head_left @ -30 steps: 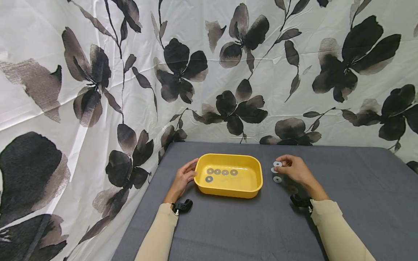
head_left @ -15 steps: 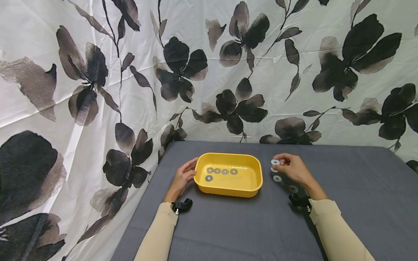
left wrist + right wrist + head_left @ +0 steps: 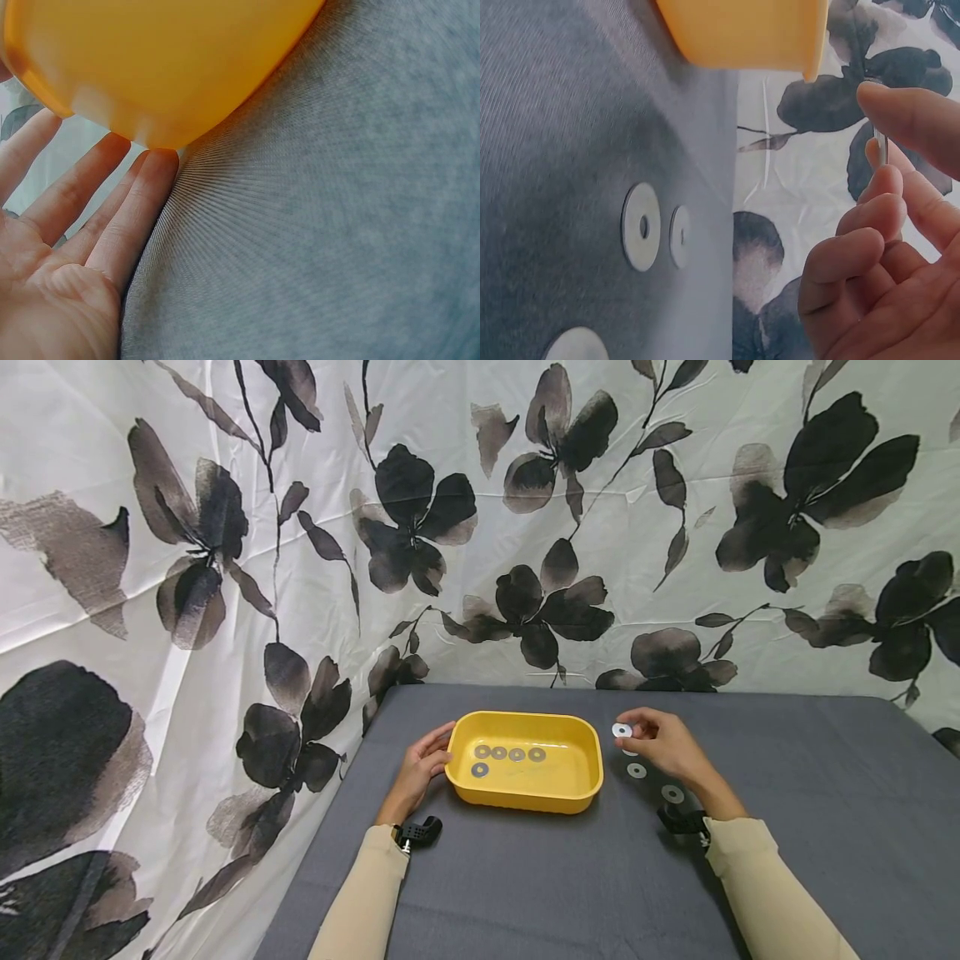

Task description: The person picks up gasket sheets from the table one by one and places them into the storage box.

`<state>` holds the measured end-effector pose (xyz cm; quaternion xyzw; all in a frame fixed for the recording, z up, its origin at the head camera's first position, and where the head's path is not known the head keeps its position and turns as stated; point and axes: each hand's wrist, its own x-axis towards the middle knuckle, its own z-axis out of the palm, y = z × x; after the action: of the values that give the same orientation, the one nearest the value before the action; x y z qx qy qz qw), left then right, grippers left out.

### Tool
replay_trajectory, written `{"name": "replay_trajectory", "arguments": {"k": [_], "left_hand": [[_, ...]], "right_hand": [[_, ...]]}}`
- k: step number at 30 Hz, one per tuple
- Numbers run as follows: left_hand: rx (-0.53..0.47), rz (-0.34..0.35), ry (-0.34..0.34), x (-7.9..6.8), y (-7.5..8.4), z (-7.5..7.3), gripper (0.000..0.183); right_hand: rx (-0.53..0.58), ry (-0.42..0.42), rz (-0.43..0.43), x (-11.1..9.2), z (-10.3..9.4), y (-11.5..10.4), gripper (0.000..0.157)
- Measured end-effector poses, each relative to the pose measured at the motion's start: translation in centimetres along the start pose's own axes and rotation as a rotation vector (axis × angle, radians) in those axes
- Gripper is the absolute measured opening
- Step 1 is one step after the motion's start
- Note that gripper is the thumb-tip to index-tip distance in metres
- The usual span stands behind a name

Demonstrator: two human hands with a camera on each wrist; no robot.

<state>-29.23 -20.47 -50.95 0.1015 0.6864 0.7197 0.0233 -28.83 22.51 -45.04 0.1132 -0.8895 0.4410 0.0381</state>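
Observation:
A yellow plastic tub (image 3: 525, 802) stands on the table, with several metal washers (image 3: 537, 755) lying flat on its floor. My left hand (image 3: 412, 778) is at the tub's left end; in the left wrist view its fairly straight fingers (image 3: 124, 217) touch the outer wall. Right of the tub, my right hand (image 3: 667, 747) pinches a washer (image 3: 621, 730) between thumb and fingertips, raised above the table. The right wrist view shows this washer nearly edge-on. Below that hand lie more washers, one (image 3: 637, 771) in plain sight, another (image 3: 672, 794) nearer the wrist, and one partly hidden by the fingers.
A grey cloth covers the table (image 3: 540, 885). Behind it and to the left hangs a white curtain (image 3: 465, 410) with dark flower prints. Each wrist carries a small black camera, such as the left wrist camera (image 3: 422, 832).
My right hand has lifted the pinched washer and moved left toward the tub, uncovering the washer near its wrist. The left hand and the tub have stayed in place.

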Motion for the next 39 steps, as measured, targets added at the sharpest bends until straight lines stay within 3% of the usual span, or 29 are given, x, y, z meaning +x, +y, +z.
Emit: {"name": "replay_trajectory", "arguments": {"k": [14,29,39], "left_hand": [[0.009,-0.002,0.0,0.1,0.0,0.1,0.058],[0.006,-0.012,0.002,0.2,-0.1,0.2,0.058],[0.004,-0.001,0.022,0.2,-0.1,0.2,0.057]], "right_hand": [[-0.024,-0.031,-0.041,0.2,0.9,-1.2,0.036],[-0.012,-0.06,-0.015,0.0,2.0,-2.8,0.033],[-0.006,-0.091,-0.103,0.3,3.0,-4.7,0.03]]}}
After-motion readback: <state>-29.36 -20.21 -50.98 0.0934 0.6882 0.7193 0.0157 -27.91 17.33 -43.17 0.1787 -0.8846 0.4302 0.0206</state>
